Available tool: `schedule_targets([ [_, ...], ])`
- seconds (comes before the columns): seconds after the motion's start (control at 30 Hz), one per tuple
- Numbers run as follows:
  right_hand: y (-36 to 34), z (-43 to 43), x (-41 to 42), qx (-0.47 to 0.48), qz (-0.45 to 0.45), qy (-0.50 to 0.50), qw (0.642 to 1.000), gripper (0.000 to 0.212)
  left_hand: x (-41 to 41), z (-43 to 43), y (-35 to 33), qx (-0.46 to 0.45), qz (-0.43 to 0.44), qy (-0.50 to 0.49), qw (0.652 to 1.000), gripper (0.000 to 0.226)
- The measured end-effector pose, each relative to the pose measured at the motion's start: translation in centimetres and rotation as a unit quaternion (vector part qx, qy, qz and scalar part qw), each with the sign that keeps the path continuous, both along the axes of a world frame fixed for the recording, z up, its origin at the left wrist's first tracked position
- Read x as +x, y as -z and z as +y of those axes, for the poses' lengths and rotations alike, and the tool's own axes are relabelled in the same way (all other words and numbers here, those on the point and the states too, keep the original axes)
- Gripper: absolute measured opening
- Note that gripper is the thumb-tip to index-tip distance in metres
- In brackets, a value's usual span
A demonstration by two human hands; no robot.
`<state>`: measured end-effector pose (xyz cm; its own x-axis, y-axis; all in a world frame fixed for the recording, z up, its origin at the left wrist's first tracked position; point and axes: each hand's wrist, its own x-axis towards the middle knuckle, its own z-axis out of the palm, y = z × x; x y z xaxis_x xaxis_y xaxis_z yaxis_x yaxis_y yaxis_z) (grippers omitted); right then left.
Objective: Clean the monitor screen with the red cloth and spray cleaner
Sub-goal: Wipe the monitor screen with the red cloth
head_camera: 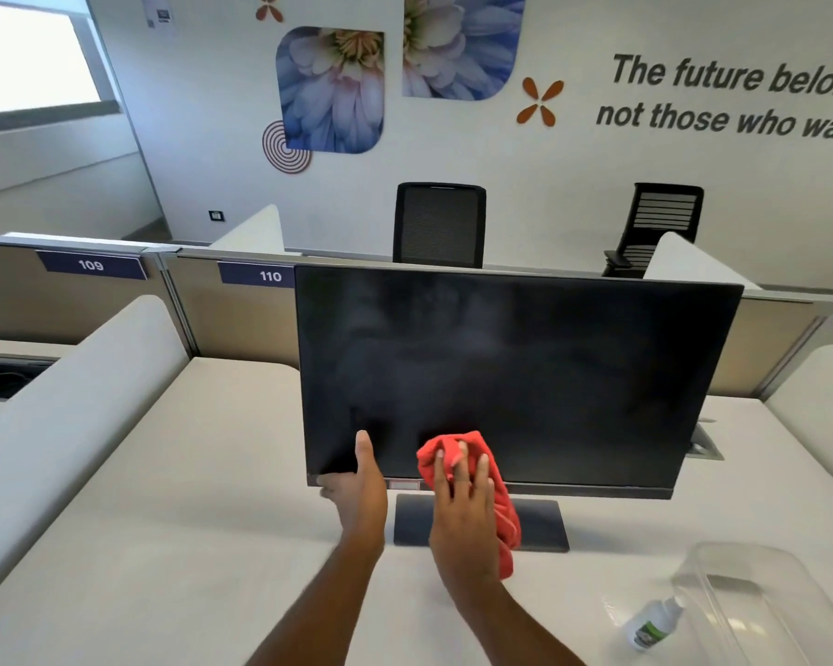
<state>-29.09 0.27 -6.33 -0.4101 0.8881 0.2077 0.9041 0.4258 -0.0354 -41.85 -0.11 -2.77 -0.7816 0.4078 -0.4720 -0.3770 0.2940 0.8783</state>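
Observation:
A black monitor point(525, 367) stands on its flat base point(539, 523) on the white desk, screen dark and faintly smeared. My left hand point(359, 492) grips the monitor's lower left corner, thumb on the screen face and fingers under the bezel. My right hand point(462, 502) presses the bunched red cloth point(496, 511) against the lower part of the screen with straight, spread fingers. Part of the cloth hangs below the bezel. The small spray cleaner bottle point(650, 627) lies on its side on the desk at the near right.
A clear plastic container point(741, 598) lies at the near right beside the bottle. White curved dividers point(92, 391) flank the desk on both sides. A partition panel marked 110 point(256, 276) runs behind the monitor. Two black office chairs point(438, 223) stand beyond it.

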Motion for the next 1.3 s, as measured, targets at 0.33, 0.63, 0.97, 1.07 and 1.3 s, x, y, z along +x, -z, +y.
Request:
schedule_targets([
  [0.33, 0.3, 2.8, 3.4, 0.069, 0.050, -0.009, 0.996, 0.085, 1.3, 1.5, -2.6, -0.030, 0.136, 0.103, 0.985, 0.094],
  [0.63, 0.3, 3.1, 3.7, -0.008, 0.209, 0.232, 0.950, 0.081, 1.9, 0.2, -1.5, -0.042, 0.189, 0.127, 0.973, 0.079],
  [0.97, 3.0, 0.8, 1.9, 0.066, 0.039, -0.053, 0.996, 0.086, 4.1, -0.3, 0.7, -0.060, 0.069, 0.067, 0.994, 0.053],
  [1.07, 3.0, 1.8, 4.0, 0.086, 0.044, -0.019, 0.995, 0.083, 4.7, 0.2, 0.9, -0.013, 0.003, 0.048, 0.999, 0.070],
  [1.3, 1.7, 2.8, 6.0, 0.013, 0.121, 0.196, 0.973, 0.078, 4.5, 1.4, 1.2, 0.043, -0.091, 0.025, 0.995, 0.072],
])
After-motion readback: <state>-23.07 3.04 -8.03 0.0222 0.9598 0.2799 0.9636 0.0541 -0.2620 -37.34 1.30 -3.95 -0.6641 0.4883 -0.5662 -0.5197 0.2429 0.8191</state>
